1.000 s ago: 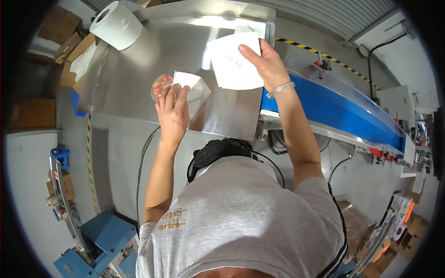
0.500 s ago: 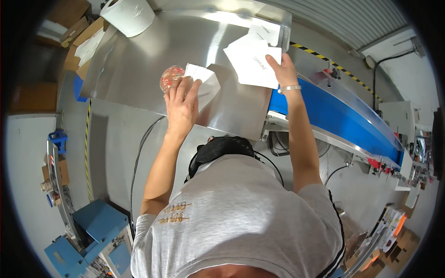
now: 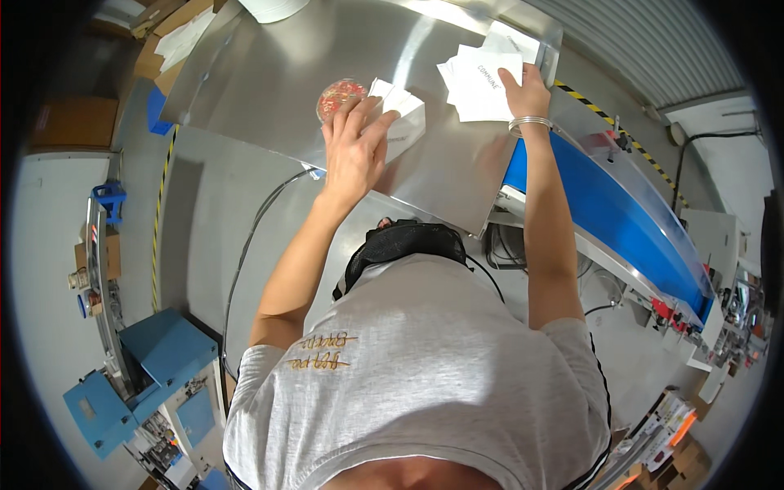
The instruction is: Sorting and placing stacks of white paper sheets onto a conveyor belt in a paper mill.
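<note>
My left hand (image 3: 357, 155) is curled over a thick stack of white cards (image 3: 411, 124) near the table's front edge, thumb on the cards and fingers bent at the side by the tub. Touching those fingers or just beyond them is a round clear tub (image 3: 333, 95) full of small red and yellow pieces. Over at the right end of the metal table, my right hand (image 3: 531, 96) grips the edge of a loose fan of white printed cards (image 3: 482, 86), its thumb on top. The fingers beneath are hidden. One more white card (image 3: 516, 42) shows behind the fan.
The metal table (image 3: 327, 49) has a raised rim. Right of it runs a blue conveyor belt (image 3: 604, 216) with a clear guard. A white roll (image 3: 273, 6) stands at the far left, near an open cardboard box (image 3: 167, 69). A black cable (image 3: 255, 220) hangs below the table.
The table and everything on it have shifted up and to the right in the view. Both hands keep much the same place on the cards.
</note>
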A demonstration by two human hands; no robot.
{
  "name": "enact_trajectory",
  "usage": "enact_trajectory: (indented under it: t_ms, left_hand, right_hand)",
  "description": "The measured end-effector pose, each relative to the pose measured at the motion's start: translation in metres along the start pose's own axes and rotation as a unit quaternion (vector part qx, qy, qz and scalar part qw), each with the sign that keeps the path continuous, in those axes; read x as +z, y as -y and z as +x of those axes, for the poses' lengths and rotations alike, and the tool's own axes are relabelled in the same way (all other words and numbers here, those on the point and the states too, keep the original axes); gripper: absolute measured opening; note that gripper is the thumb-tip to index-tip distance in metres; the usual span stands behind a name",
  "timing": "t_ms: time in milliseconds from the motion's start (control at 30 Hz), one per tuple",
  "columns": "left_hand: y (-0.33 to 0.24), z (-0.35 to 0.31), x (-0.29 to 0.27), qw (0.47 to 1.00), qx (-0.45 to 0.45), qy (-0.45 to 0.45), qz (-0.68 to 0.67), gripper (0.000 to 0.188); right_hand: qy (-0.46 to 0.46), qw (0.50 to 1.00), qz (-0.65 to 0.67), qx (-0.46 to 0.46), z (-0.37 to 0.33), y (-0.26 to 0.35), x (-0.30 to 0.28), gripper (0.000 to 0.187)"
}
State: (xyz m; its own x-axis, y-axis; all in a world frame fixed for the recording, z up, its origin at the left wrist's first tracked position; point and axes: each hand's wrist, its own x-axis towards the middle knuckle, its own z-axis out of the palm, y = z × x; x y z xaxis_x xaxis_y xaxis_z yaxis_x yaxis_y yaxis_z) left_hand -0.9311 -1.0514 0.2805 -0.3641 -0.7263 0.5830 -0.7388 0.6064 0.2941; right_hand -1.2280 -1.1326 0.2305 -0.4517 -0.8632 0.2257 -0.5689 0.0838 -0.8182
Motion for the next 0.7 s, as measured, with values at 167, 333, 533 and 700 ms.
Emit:
enact_trajectory:
  t_ms: [167, 333, 533, 700]
  left_hand:
    - [-0.001, -0.002, -0.002, 1.0, 0.004, 0.003, 0.002, 0.029]
    - [-0.001, -0.001, -0.006, 1.0, 0.004, 0.01, -0.003, 0.029]
    - [0.007, 0.009, -0.016, 0.998, -0.007, 0.035, -0.054, 0.021]
    - [0.024, 0.011, -0.013, 0.995, -0.031, 0.065, -0.064, 0.029]
  right_hand:
    - [-0.184, 0.887, -0.353, -0.232, -0.023, 0.032, -0.012, 0.049]
    - [0.341, 0.924, 0.04, -0.167, -0.069, 0.075, -0.023, 0.047]
    - [0.477, 0.865, 0.138, -0.07, -0.073, 0.058, 0.018, 0.037]
    - [0.383, 0.898, 0.214, 0.009, -0.076, 0.034, 0.031, 0.032]
